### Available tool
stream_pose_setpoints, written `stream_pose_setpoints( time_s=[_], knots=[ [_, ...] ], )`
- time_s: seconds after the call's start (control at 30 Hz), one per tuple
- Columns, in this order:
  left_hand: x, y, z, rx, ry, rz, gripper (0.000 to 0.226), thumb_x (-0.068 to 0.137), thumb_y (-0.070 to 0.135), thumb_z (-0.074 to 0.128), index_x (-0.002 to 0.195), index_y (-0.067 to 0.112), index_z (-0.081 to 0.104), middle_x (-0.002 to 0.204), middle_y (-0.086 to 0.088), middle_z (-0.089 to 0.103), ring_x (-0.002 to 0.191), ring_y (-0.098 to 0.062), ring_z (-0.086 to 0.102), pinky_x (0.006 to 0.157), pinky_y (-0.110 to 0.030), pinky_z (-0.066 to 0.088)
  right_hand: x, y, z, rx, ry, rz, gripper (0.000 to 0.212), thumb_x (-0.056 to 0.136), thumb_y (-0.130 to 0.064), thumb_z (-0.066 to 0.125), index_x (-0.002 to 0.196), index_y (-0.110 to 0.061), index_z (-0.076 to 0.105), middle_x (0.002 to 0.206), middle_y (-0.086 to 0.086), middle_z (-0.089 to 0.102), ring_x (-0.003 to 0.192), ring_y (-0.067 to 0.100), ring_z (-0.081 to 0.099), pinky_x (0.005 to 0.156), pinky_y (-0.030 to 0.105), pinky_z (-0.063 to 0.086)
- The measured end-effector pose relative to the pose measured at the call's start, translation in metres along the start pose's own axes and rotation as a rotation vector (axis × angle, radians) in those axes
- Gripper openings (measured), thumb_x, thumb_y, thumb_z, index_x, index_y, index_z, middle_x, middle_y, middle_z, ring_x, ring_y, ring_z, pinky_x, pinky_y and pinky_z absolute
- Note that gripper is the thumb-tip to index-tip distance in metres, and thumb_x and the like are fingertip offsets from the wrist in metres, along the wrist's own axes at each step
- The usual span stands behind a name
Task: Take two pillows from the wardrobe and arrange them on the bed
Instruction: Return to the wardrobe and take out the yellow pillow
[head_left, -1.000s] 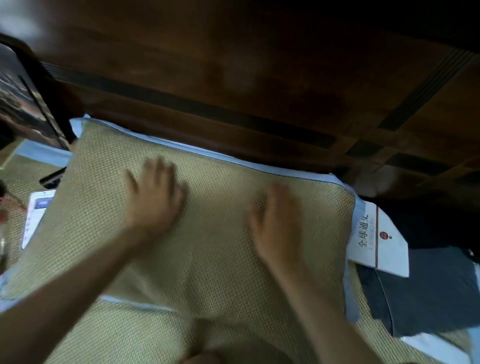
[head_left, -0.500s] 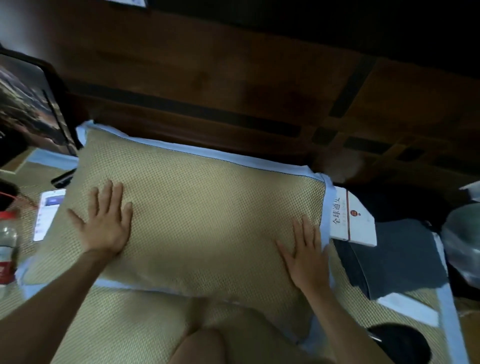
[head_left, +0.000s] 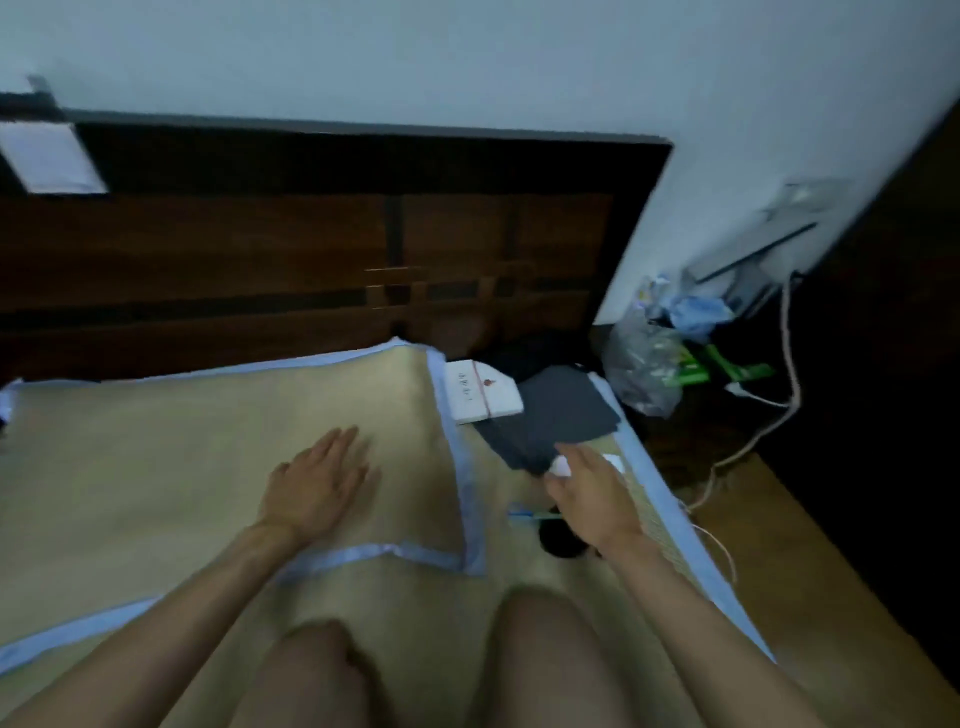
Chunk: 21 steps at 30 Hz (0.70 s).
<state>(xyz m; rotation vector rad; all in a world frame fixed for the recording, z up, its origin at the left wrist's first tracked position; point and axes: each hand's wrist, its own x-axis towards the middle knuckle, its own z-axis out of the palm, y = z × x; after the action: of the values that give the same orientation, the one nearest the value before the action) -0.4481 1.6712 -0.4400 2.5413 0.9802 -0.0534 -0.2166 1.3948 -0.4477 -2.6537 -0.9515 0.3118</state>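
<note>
Pillow (head_left: 208, 467), woven tan with a pale blue border, is laid flat at the head of the bed (head_left: 670, 525), its far edge set close against the dark wooden headboard (head_left: 260, 249). Only one pillow can be made out; its left end is cut off by the frame edge. The left hand (head_left: 317, 488) is spread open, palm down, on the right half of the pillow, with the fingers pointed toward the headboard. The right hand (head_left: 592, 499) is held off the pillow, to its right, over the tan woven mat that covers the bed; its fingers are loosely extended, and whether the small white object (head_left: 561, 465) at its fingertips is gripped or merely touched cannot be told because of motion blur. Just beyond that hand a dark grey folded cloth (head_left: 561, 415) is spread on the mat, and a white book with a red stripe (head_left: 480, 392) is lodged between the cloth and the pillow's right edge, touching both. A thin blue-and-green stick-like item (head_left: 530, 514) and a dark rounded object (head_left: 561, 540) are seen on the mat beneath the right wrist. The person's bare knees are visible at the bottom of the view. Beside the bed, a clear plastic bag (head_left: 641, 364) with green packets is set on a dark nightstand, and a white cable (head_left: 748, 436) is trailed down to the wooden floor.
</note>
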Motion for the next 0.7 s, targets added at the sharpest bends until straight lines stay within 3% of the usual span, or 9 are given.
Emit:
stream_pose_setpoints(
  time_s=[0.13,0.3,0.37,0.47,0.7],
  knots=[
    [0.000,0.128,-0.001,-0.056,0.055,0.261,0.055,0.102,0.047,0.043,0.154,0.031,0.031,0.158,0.000,0.038,0.136,-0.031,0.046,0.105,-0.051,0.040,-0.085,0.107,-0.098,0.002,0.144,0.230,0.050,0.104,-0.035,0.056,0.148,-0.012,0.049,0.149,0.011,0.052,0.136,0.031,0.048,0.110,0.040,0.039],
    [-0.021,0.322,0.034,-0.154,-0.075,0.633,0.057,0.099,0.058,0.043,0.151,0.038,0.033,0.155,0.002,0.043,0.134,-0.029,0.048,0.105,-0.053,0.041,-0.215,0.204,-0.178,-0.099,0.254,0.536,0.055,0.106,-0.041,0.049,0.153,-0.014,0.041,0.152,0.011,0.050,0.140,0.030,0.045,0.115,0.040,0.036],
    [-0.037,0.388,0.052,-0.193,-0.140,0.745,0.059,0.095,0.066,0.041,0.148,0.042,0.035,0.151,0.005,0.048,0.128,-0.024,0.053,0.100,-0.049,0.044,-0.259,0.227,-0.195,-0.124,0.285,0.628,0.057,0.107,-0.044,0.047,0.156,-0.017,0.037,0.154,0.009,0.048,0.141,0.028,0.044,0.116,0.038,0.035],
    [-0.068,0.469,0.071,-0.203,-0.238,0.911,0.058,0.097,0.063,0.040,0.151,0.041,0.033,0.156,0.011,0.039,0.135,-0.021,0.046,0.104,-0.047,0.039,-0.317,0.243,-0.218,-0.115,0.296,0.758,0.060,0.106,-0.050,0.044,0.157,-0.019,0.034,0.156,0.006,0.045,0.142,0.026,0.043,0.118,0.039,0.034],
    [-0.114,0.595,0.103,-0.300,-0.318,1.149,0.063,0.095,0.070,0.030,0.152,0.044,0.026,0.160,0.014,0.032,0.141,-0.020,0.039,0.109,-0.051,0.034,-0.398,0.291,-0.301,-0.252,0.218,0.963,0.066,0.103,-0.060,0.045,0.155,-0.021,0.036,0.151,0.007,0.049,0.137,0.029,0.048,0.111,0.043,0.040]
  ],
)
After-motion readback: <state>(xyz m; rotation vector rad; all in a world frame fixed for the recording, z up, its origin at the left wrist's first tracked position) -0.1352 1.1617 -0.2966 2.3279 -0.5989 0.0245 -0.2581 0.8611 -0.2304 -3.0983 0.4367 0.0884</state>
